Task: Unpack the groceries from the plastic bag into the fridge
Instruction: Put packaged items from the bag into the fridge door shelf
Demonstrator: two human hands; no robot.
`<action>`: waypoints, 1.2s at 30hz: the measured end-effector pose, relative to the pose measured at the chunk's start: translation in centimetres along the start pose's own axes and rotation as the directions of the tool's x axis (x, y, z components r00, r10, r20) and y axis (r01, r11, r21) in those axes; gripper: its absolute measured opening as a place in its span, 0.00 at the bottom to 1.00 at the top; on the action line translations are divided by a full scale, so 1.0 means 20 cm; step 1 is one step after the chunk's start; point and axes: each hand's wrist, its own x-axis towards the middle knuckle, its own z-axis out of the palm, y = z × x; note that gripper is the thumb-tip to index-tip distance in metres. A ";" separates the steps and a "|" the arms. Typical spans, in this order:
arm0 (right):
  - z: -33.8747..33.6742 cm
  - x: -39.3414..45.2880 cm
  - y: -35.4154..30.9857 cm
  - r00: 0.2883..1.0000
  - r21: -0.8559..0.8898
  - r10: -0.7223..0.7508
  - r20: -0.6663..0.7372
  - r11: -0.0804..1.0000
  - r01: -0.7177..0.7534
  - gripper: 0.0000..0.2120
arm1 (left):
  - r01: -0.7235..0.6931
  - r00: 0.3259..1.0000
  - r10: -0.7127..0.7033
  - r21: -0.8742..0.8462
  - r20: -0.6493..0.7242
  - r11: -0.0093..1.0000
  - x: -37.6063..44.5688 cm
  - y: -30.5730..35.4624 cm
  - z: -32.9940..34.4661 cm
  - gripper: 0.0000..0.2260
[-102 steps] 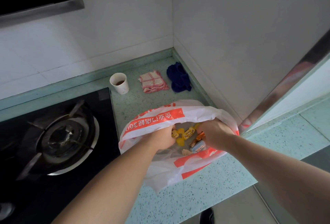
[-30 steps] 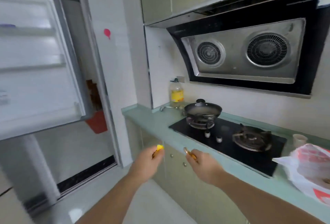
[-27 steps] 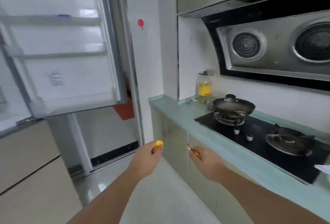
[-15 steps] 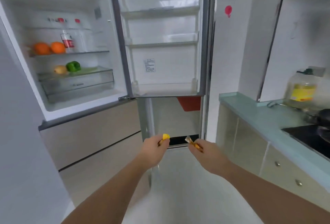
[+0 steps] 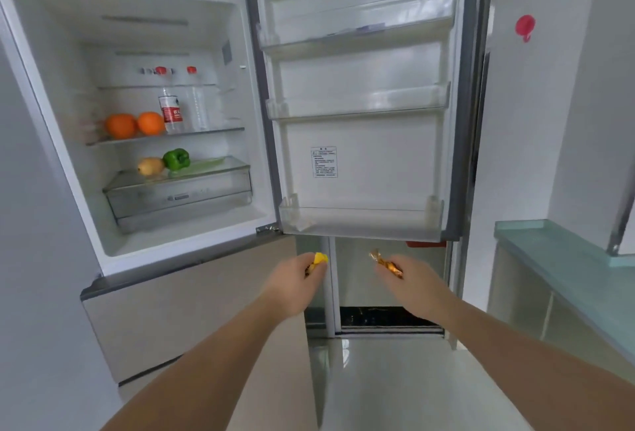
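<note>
The fridge (image 5: 178, 248) stands open straight ahead, with its door (image 5: 360, 104) swung out to the right. My left hand (image 5: 295, 284) pinches a small yellow wrapped candy (image 5: 320, 258) just below the door's lowest shelf (image 5: 360, 221). My right hand (image 5: 412, 284) grips an orange-gold wrapped candy (image 5: 385, 262), level with the left hand and a little to its right. The plastic bag is out of view.
Two oranges (image 5: 134, 125) and a water bottle (image 5: 170, 111) sit on the fridge's glass shelf. A green pepper (image 5: 176, 158) and a yellowish fruit (image 5: 150, 166) lie above the crisper drawer (image 5: 178, 193). The teal counter (image 5: 567, 252) runs along the right.
My view has swung from the counter and bag round to the open fridge and drawn closer. Both hands left the bag, each holding a candy, and now sit under the door.
</note>
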 end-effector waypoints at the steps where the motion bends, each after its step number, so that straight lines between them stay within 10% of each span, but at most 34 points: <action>1: -0.02 0.08 0.00 1.000 -0.009 -0.006 -0.016 1.000 0.006 0.16 | -0.007 1.000 0.007 0.018 -0.006 1.000 0.06 -0.02 -0.02 0.19; 14: -0.02 1.05 -0.06 0.993 -0.049 -0.059 -0.100 0.997 0.054 0.09 | -0.094 0.995 0.092 -0.101 -0.025 0.990 1.07 -0.31 -0.22 0.16; 18: 0.01 1.34 -0.10 0.988 -0.091 0.004 -0.152 0.996 -0.018 0.09 | -0.103 0.981 0.105 -0.020 0.163 0.994 1.38 -0.42 -0.21 0.13; 23: 0.12 1.55 -0.05 0.997 -0.114 0.057 -0.052 0.992 -0.063 0.04 | -0.219 0.849 0.046 0.270 0.527 0.938 1.58 -0.52 -0.13 0.12; 36: 0.23 1.77 0.01 0.957 -0.372 0.050 0.285 0.926 0.062 0.09 | -0.152 0.651 -0.114 0.277 0.751 0.949 1.73 -0.55 -0.09 0.06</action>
